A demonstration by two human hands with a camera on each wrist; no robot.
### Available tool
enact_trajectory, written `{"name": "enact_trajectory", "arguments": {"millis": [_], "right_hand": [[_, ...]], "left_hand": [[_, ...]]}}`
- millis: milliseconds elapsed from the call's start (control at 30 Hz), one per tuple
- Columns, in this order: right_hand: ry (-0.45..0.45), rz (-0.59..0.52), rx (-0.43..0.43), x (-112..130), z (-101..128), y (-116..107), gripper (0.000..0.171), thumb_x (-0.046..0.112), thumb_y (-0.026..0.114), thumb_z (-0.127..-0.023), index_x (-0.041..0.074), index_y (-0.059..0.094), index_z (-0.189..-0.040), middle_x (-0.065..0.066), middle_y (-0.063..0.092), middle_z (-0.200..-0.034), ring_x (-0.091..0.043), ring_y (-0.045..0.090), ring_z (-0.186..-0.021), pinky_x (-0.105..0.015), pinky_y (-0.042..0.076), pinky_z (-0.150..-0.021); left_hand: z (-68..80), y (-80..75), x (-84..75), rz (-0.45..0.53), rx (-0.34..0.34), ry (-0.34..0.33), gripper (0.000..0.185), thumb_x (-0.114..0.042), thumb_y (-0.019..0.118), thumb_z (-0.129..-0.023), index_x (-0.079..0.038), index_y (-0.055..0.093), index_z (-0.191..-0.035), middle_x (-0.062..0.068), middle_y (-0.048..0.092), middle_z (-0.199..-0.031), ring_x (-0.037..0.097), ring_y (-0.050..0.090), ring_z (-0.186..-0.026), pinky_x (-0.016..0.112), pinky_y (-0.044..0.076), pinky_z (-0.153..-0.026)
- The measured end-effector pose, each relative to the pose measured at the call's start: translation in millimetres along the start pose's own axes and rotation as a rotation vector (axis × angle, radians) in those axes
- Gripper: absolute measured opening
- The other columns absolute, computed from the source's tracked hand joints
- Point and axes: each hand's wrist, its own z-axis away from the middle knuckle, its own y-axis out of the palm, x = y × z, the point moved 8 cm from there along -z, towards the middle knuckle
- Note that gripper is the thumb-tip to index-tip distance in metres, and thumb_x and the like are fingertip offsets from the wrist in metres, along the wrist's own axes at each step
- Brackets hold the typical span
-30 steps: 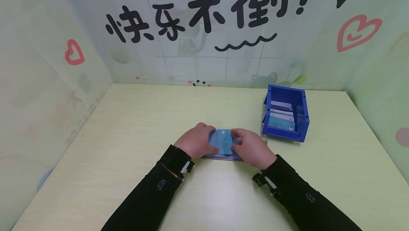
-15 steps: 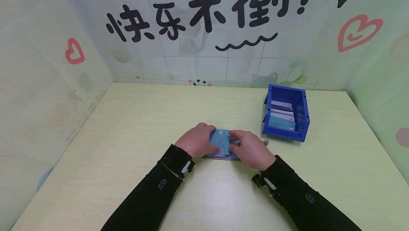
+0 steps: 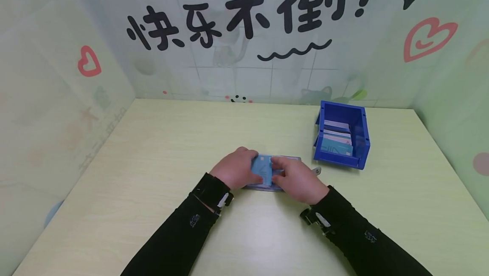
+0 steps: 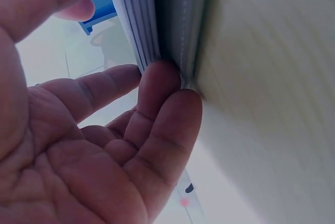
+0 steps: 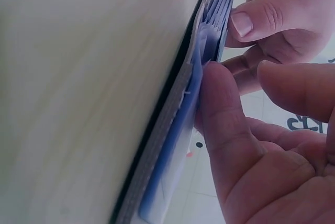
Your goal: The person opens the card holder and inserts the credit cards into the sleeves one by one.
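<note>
A card holder lies open on the table, with a stitched dark cover and layered sleeves. A light blue card lies over its sleeves. My left hand holds the holder's left part between thumb and fingers, at its near and far edges. With thumb and fingertips, my right hand grips the blue card at its right end. In the right wrist view, a right finger touches the sleeve edges, and the left thumb presses behind. How deep the card sits in a sleeve is hidden.
A blue plastic bin with several cards standing in it is at the back right. A small metal-ended tab sticks out beyond my right hand. Printed cloth walls border the table at the back and sides.
My right hand has moved slightly left, and the blue card's right edge has shifted left with it. More of the holder's right side shows. The left hand stays almost still.
</note>
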Motion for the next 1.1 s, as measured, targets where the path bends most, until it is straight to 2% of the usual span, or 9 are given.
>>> {"name": "enact_trajectory", "arguments": {"millis": [400, 767, 933, 1100], "right_hand": [[-0.012, 0.017, 0.026, 2, 1, 2, 0.055, 0.008, 0.065, -0.103, -0.005, 0.048, -0.154, -0.021, 0.057, -0.153, -0.031, 0.068, -0.127, -0.047, 0.055, -0.106], [-0.008, 0.006, 0.030, 1, 2, 1, 0.056, 0.011, 0.063, -0.105, -0.003, 0.046, -0.156, -0.019, 0.054, -0.156, -0.030, 0.067, -0.127, -0.044, 0.058, -0.101], [-0.016, 0.010, -0.019, 1, 5, -16, 0.052, 0.016, 0.061, -0.106, 0.000, 0.050, -0.154, -0.017, 0.060, -0.151, -0.030, 0.070, -0.123, -0.045, 0.058, -0.099], [-0.003, 0.007, -0.091, 0, 10, -43, 0.043, 0.018, 0.060, -0.106, 0.003, 0.059, -0.146, -0.012, 0.072, -0.133, -0.028, 0.071, -0.119, -0.047, 0.058, -0.100]], "left_hand": [[-1.1, 0.6, -3.5, -0.024, -0.008, 0.014, 0.077, -0.039, 0.083, -0.090, -0.006, 0.053, -0.153, 0.016, 0.057, -0.150, 0.026, 0.061, -0.125, 0.041, 0.051, -0.110], [0.1, 0.8, -4.1, -0.049, -0.018, 0.007, 0.075, -0.039, 0.083, -0.090, -0.005, 0.055, -0.151, 0.016, 0.059, -0.146, 0.025, 0.063, -0.116, 0.041, 0.054, -0.105], [1.0, 0.4, -5.2, -0.104, -0.037, 0.003, 0.075, -0.041, 0.084, -0.089, -0.006, 0.057, -0.149, 0.015, 0.062, -0.141, 0.026, 0.064, -0.112, 0.043, 0.056, -0.101], [1.2, 0.9, -3.6, -0.129, -0.052, -0.023, 0.075, -0.044, 0.084, -0.088, -0.010, 0.058, -0.150, 0.013, 0.061, -0.143, 0.030, 0.061, -0.115, 0.047, 0.055, -0.102]]}}
